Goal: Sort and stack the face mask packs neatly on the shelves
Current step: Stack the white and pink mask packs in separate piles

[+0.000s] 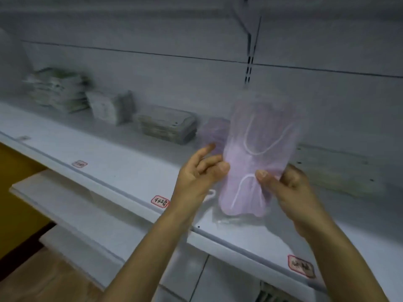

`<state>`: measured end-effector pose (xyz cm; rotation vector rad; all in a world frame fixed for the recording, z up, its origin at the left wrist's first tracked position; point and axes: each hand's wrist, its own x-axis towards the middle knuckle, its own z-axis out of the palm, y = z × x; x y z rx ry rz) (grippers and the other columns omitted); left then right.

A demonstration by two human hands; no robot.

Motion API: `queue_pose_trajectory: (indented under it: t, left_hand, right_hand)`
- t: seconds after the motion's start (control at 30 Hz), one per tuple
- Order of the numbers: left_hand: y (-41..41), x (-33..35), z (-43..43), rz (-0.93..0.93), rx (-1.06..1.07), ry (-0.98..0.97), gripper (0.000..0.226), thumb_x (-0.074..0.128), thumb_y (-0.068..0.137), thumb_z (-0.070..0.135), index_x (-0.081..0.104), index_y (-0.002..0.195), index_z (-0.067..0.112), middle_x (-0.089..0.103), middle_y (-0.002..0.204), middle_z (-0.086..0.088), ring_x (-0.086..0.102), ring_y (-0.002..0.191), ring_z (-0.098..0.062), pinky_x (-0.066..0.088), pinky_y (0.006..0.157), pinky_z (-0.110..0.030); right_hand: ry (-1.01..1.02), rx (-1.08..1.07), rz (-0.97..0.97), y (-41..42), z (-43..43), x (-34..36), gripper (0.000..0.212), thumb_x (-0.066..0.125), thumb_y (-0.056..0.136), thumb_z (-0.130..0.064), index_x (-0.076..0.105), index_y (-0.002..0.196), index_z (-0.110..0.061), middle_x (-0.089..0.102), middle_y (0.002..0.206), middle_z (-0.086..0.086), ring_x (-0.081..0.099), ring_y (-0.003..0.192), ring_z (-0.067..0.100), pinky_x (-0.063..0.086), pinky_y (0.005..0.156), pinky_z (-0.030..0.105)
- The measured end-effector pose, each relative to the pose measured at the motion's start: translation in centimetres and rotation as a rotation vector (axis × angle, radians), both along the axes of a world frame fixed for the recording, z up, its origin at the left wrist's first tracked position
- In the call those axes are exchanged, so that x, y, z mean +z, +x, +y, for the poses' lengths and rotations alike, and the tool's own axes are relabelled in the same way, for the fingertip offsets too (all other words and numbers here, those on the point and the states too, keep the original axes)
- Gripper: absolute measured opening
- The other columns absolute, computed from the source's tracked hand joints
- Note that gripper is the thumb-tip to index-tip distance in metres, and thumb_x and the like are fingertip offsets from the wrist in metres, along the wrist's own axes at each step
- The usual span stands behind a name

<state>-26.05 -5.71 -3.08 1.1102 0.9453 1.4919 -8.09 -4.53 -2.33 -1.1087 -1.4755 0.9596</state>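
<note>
Your left hand (201, 171) and right hand (287, 188) are pinching a clear pack of pink face masks (259, 153) from either side, thumbs pressing its front. You are holding it upright above the white shelf (122, 168), long axis vertical, leaning slightly right. Behind it, blurred mask stacks (166, 125) are sitting.

A white shelf (113, 162) is seen with a few blurry stacks parked along the back: greenish-white packs (58, 92), a pale upright pack (109, 107), a flat grey stack (168, 125), and a pink pack (212, 132). Red-bordered labels (160, 201) are stuck along its front edge.
</note>
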Motion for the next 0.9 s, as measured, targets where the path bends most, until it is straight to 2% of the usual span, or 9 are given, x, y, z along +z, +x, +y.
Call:
queue_pose_trajectory:
  t: [0.17,0.27,0.37,0.47,0.57,0.63,0.7,0.8,0.9]
  left_hand:
    - [-3.3,1.1,4.8,0.152,-0.055,0.021,0.013,0.073,0.08,0.011,0.07,0.091,0.018,0.076,0.09,-0.003,0.072,0.083,-0.017,0.057,0.074,-0.027]
    - [-5.1,0.9,7.7,-0.226,0.01,-0.05,0.031,0.072,0.077,0.018,0.069,0.108,0.012,0.073,0.107,-0.008,0.069,0.099,-0.027,0.055,0.087,-0.039]
    - [-5.0,0.5,10.5,-0.5,-0.063,-0.165,0.039,0.069,0.081,0.016,0.063,0.12,0.013,0.07,0.116,-0.008,0.067,0.104,-0.027,0.054,0.09,-0.043]
    - [-2.7,1.1,12.8,-0.573,-0.157,-0.323,0.032,0.071,0.082,0.016,0.064,0.113,0.017,0.071,0.111,-0.006,0.067,0.099,-0.023,0.057,0.076,-0.035]
    - [-1.3,1.1,15.2,-0.356,-0.11,-0.24,0.029,0.071,0.086,0.018,0.061,0.113,0.019,0.067,0.106,0.003,0.062,0.1,-0.016,0.051,0.073,-0.024]
    - [-2.5,0.1,17.1,-0.119,0.091,-0.006,0.067,0.077,0.08,0.022,0.043,0.137,0.013,0.053,0.128,-0.004,0.051,0.119,-0.019,0.045,0.093,-0.03]
    - [-4.5,-2.0,19.6,0.298,0.281,0.322,0.094,0.077,0.074,0.041,0.027,0.148,0.011,0.035,0.148,-0.01,0.035,0.136,-0.026,0.032,0.112,-0.04]
    - [-6.6,-5.1,23.4,0.965,0.34,0.629,0.094,0.055,0.073,0.066,0.029,0.147,0.015,0.026,0.156,-0.017,0.027,0.142,-0.036,0.021,0.113,-0.046]
    - [-7.0,-6.8,25.4,1.269,0.28,0.776,0.081,0.031,0.086,0.075,0.034,0.144,0.018,0.034,0.152,-0.019,0.033,0.137,-0.036,0.032,0.108,-0.055]
  right_hand:
    - [0.01,0.009,-0.38,-3.7,3.2,2.3,0.01,0.068,0.088,-0.019,0.067,0.085,-0.028,0.071,0.078,-0.011,0.065,0.071,0.005,0.05,0.066,0.02]
    - [-0.044,-0.156,-0.224,-4.5,4.9,2.6,0.015,0.077,0.079,-0.028,0.07,0.088,-0.017,0.071,0.08,0.003,0.063,0.073,0.012,0.046,0.068,0.019]
    - [-0.177,-0.155,0.12,-5.9,5.7,0.9,0.041,0.082,0.072,-0.024,0.067,0.105,-0.004,0.069,0.107,0.019,0.067,0.104,0.03,0.053,0.092,0.04]
    - [-0.146,-0.312,0.275,-7.0,7.6,0.7,0.021,0.071,0.083,-0.01,0.07,0.104,-0.011,0.073,0.104,0.007,0.068,0.098,0.024,0.057,0.081,0.039]
    - [-0.162,-0.5,0.369,-5.1,11.1,2.6,0.009,0.065,0.087,-0.003,0.066,0.09,-0.011,0.067,0.086,0.003,0.063,0.078,0.016,0.054,0.052,0.023]
    - [-0.24,-0.582,0.344,-3.2,13.7,3.6,0.01,0.067,0.085,-0.002,0.06,0.082,-0.009,0.059,0.082,0.006,0.058,0.071,0.015,0.053,0.045,0.021]
    - [-0.323,-0.615,0.211,-2.0,15.9,3.4,0.011,0.068,0.084,0.0,0.058,0.081,-0.003,0.055,0.083,0.012,0.058,0.066,0.02,0.057,0.046,0.028]
    - [-0.371,-0.647,0.06,-2.0,17.5,2.4,0.014,0.071,0.081,-0.001,0.06,0.086,0.006,0.054,0.077,0.014,0.058,0.06,0.028,0.059,0.059,0.046]
    - [-0.295,-0.719,-0.116,-2.5,17.6,1.7,0.02,0.073,0.078,-0.013,0.06,0.065,-0.004,0.055,0.062,0.009,0.061,0.063,0.031,0.058,0.068,0.05]
